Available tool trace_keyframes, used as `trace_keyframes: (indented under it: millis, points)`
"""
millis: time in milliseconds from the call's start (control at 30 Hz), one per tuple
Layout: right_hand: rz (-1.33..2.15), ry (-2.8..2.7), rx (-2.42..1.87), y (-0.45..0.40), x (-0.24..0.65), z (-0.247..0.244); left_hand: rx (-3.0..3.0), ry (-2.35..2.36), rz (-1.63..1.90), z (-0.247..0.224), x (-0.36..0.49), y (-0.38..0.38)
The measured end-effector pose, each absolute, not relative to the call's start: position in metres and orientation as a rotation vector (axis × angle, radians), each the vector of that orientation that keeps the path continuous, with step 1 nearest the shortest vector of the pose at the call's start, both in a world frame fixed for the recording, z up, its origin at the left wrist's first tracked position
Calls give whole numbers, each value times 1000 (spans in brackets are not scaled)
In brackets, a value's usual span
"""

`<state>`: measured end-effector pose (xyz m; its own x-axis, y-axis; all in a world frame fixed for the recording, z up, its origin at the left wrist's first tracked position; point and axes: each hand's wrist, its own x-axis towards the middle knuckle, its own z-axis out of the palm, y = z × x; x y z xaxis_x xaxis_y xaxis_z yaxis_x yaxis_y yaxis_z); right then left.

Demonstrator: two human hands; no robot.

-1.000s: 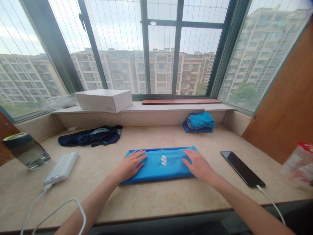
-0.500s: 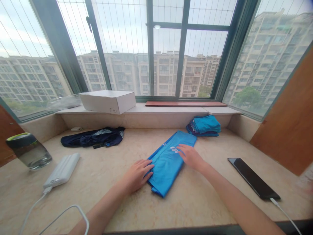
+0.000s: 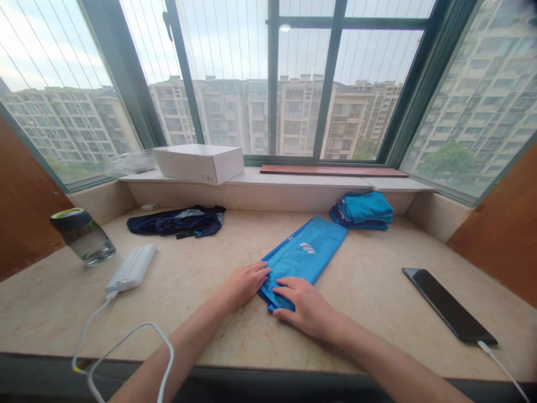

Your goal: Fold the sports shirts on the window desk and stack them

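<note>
A bright blue folded cloth [image 3: 323,246] with a white logo lies slantwise on the stone counter [image 3: 218,336]. My left hand [image 3: 247,282] rests on its lower left edge with the fingers spread. Over the cloth's near end lies my right hand [image 3: 304,305], fingers apart and pressed flat, thumb at the bottom corner. Neither hand grips anything. Just beyond the cloth's far end sits a stack of folded blue and dark cloths [image 3: 363,211].
A dark navy cloth [image 3: 176,222] lies at the back left. Left of my arms stand a tilted-looking bottle [image 3: 84,238] and a white power bank [image 3: 132,268] with a looping cable. A black phone [image 3: 448,305] is plugged in at right. The sill holds a white box [image 3: 199,163].
My right hand has moved from the logo down to the near end of the cloth. My left hand stays on the left edge. The camera view has shifted slightly.
</note>
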<state>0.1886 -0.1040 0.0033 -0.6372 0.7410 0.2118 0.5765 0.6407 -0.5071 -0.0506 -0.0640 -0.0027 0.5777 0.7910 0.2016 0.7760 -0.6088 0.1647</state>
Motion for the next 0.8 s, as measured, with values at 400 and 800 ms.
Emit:
trace_keyframes:
  millis: [400, 800]
  points:
    - [374, -2796, -569, -183, 253, 13, 3167, 1295, 367, -16, -46, -206]
    - [-15, -2553, -346, -201, 279, 12, 3353, 983, 1005, -2, -25, -233]
